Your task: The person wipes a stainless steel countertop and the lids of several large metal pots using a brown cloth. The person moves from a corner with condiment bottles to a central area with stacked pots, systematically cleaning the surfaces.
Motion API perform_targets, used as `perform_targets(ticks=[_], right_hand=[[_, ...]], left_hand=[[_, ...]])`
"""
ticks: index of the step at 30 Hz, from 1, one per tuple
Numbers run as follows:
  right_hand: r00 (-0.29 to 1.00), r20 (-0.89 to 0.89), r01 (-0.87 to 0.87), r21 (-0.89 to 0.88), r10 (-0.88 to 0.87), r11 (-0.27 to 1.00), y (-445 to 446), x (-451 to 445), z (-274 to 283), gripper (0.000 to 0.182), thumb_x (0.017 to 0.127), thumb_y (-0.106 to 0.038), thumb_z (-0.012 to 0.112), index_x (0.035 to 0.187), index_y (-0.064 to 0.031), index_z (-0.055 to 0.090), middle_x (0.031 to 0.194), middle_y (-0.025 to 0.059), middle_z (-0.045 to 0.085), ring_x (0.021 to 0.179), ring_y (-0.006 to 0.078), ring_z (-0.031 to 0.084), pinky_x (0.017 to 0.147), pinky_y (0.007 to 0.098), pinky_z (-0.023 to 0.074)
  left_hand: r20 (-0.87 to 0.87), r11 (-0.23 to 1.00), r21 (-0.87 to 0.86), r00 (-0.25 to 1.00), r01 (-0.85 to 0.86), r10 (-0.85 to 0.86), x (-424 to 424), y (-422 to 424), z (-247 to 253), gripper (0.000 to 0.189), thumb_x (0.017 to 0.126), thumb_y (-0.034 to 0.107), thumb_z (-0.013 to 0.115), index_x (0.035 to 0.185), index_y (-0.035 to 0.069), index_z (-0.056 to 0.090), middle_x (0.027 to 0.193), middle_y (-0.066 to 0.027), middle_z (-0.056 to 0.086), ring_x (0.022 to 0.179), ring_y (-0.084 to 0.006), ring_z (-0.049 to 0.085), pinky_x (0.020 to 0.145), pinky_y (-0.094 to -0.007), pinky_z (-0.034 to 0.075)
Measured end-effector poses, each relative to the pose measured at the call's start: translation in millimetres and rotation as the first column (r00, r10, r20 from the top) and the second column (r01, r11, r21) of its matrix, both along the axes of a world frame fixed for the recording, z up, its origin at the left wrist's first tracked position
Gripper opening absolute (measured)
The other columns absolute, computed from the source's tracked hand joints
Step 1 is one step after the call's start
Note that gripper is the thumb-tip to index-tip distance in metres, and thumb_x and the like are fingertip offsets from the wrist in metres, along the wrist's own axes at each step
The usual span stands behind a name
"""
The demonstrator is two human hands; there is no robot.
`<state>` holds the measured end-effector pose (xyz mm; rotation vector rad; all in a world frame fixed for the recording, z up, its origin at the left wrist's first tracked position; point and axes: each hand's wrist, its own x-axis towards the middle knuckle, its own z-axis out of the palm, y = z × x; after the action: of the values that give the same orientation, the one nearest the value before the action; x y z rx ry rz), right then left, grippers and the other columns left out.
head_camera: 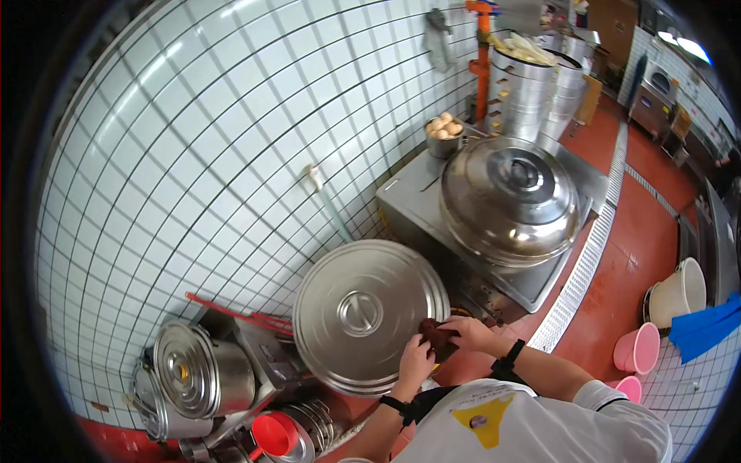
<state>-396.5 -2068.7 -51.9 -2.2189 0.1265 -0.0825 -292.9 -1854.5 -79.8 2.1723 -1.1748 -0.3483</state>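
Both hands are on a dark brown, crumpled item (438, 338), possibly a cloth, at the near right rim of a large round metal lid (336, 289). My left hand (415, 360) grips its left side. My right hand (470, 334) pinches it from the right. The lid is ridged, has a recessed handle in its middle, and covers a wide vessel whose body is mostly hidden. Each wrist wears a black band.
A domed steel lid (515, 197) covers a big pot on a metal stove (408, 188). Behind it stand a pot of eggs (444, 128) and tall steel stacks (524, 95). Lidded stockpots (231, 370) and a red ladle (275, 433) are left; pink buckets (637, 348) and a floor drain (584, 266) are right.
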Motion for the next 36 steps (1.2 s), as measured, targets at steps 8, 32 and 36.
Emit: perform_targets(ticks=[8,32,36], right_hand=[[0.98,0.028,0.193,0.09,-0.196,0.977,-136,-160,6,0.047,0.085,-0.01,0.076,0.132,-0.0059,0.073,0.132,0.0167,0.071,0.118,0.0377,0.069,0.103,0.0447,0.0556],[0.748,-0.125,0.664,0.148,-0.652,0.733,-485,-383,43,0.049,0.089,-0.001,0.074,0.137,-0.0039,0.069,0.134,0.0182,0.07,0.118,0.0375,0.069,0.103,0.0422,0.0556],[0.744,-0.131,0.667,0.094,-0.655,0.739,-568,-372,55,0.047,0.089,0.0,0.074,0.136,-0.0012,0.069,0.131,0.0175,0.07,0.117,0.035,0.07,0.103,0.0413,0.0553]], left_hand=[[-0.329,0.98,-0.022,0.924,0.197,-0.193,-103,-157,16,0.032,0.091,0.016,0.075,0.118,-0.001,0.075,0.126,-0.0168,0.069,0.101,-0.0347,0.072,0.088,-0.0408,0.059],[-0.604,0.915,-0.185,0.693,0.358,-0.393,-283,-588,-18,0.033,0.092,0.013,0.077,0.121,-0.001,0.068,0.109,-0.0136,0.071,0.095,-0.025,0.071,0.08,-0.0359,0.058],[-0.553,0.889,-0.277,0.696,0.365,-0.458,-282,-687,-34,0.033,0.091,0.015,0.075,0.119,-0.001,0.065,0.098,-0.0123,0.071,0.088,-0.0264,0.071,0.079,-0.0387,0.057]])
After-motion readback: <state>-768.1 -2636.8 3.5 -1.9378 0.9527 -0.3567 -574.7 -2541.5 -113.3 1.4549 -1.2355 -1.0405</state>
